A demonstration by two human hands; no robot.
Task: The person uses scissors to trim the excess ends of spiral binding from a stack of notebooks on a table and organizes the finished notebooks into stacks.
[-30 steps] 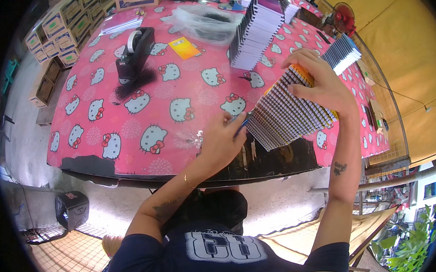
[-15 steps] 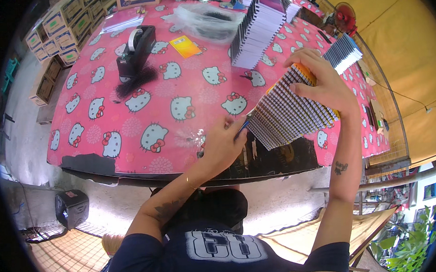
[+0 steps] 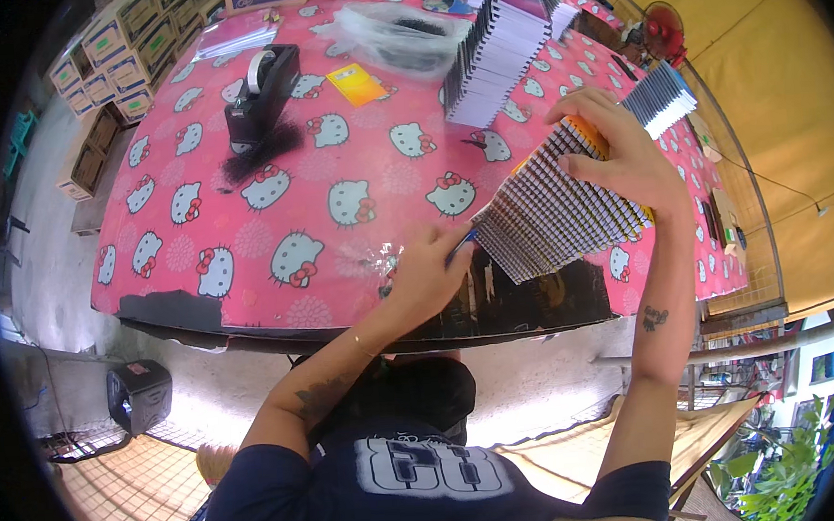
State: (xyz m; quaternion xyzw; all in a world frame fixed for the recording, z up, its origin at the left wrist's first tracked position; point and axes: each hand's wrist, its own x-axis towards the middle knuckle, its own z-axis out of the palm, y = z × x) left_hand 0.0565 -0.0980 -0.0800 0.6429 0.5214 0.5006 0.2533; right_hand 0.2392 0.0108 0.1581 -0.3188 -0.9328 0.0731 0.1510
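Observation:
A tall stack of spiral-bound notebooks [image 3: 560, 201] with orange-yellow covers leans at the table's near right, its rows of wire binding facing me. My right hand [image 3: 609, 151] grips the far upper end, the thumb on the bindings and the fingers over the top. At the stack's lower left corner, my left hand [image 3: 429, 265] is closed around a small blue-handled tool [image 3: 462, 246]. The tool's tip meets the bindings there, and its exact kind is hidden by my fingers.
Another tall notebook stack [image 3: 496, 63] stands behind, and a shorter one [image 3: 658, 97] lies at far right. A black tape dispenser [image 3: 262, 99], black bristly strands [image 3: 265, 153], a yellow-orange packet [image 3: 357, 84] and a clear plastic bag [image 3: 396, 40] rest on the pink tablecloth [image 3: 246, 241].
My left fingers have shifted slightly at the stack's corner, still holding the blue tool. My right hand keeps its grip, and the whole view has moved a little.

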